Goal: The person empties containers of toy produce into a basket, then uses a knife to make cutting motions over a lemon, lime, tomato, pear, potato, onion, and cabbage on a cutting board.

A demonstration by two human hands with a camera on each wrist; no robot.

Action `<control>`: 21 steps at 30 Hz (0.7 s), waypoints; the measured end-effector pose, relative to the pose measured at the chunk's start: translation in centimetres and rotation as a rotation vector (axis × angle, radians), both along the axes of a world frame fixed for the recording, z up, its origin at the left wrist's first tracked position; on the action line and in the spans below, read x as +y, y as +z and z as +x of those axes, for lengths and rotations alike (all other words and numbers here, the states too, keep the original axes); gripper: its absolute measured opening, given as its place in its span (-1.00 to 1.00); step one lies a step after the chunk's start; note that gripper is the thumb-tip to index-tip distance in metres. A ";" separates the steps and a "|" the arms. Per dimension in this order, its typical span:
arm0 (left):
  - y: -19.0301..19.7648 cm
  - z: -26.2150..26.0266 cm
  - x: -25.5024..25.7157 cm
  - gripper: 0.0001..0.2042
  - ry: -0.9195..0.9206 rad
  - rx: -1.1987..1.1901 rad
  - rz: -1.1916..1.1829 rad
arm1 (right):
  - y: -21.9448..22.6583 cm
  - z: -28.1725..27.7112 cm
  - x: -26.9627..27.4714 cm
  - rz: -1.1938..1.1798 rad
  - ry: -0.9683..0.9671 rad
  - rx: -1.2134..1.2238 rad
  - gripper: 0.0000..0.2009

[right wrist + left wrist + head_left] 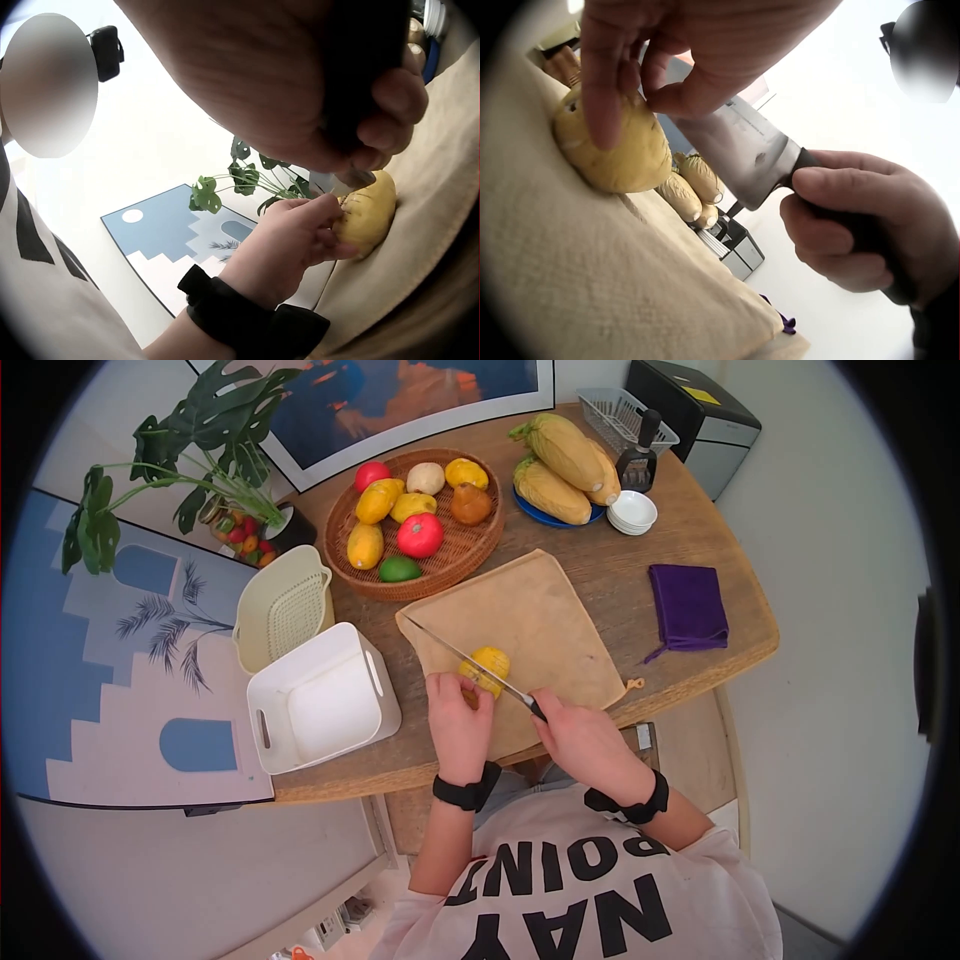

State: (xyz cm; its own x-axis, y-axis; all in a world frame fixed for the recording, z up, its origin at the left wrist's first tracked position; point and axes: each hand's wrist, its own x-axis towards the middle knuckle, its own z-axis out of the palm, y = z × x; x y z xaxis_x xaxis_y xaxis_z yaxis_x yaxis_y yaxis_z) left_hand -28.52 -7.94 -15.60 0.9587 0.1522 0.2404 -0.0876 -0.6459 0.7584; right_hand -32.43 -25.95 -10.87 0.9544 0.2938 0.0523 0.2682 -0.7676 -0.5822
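Observation:
A yellow fruit (492, 657) with several short dark lines across its skin rests on the tan cutting board (540, 600), close to the near edge. My left hand (462, 725) holds the fruit from the near left side, its fingers bent against the skin. In my right hand (590, 745) is the black handle of a kitchen knife (739, 150). The broad blade slants up and left across the fruit in the head view. From the left wrist, the blade shows beside the fruit (630, 161), partly hidden behind the left fingers.
Left of the board stand a white bin (325, 710) and a pale green basket (285, 610). Behind it sits a wicker tray (450, 575) of fruit. Corn ears (565, 455) on a blue plate, white bowls (632, 512) and a purple cloth (690, 607) occupy the right side.

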 end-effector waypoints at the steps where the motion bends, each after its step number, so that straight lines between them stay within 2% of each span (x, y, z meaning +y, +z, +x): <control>1: 0.0 0.0 0.0 -0.83 0.005 -0.001 0.004 | 0.1 0.0 0.1 0.002 -0.001 -0.006 -0.78; 15: 0.1 -0.1 0.1 -0.85 0.013 -0.017 0.040 | -0.2 -0.1 0.4 -0.024 0.026 0.016 -0.81; 21: -0.4 -0.1 0.3 -0.83 0.026 -0.038 -0.018 | -0.1 -0.3 0.2 -0.014 0.040 -0.001 -0.80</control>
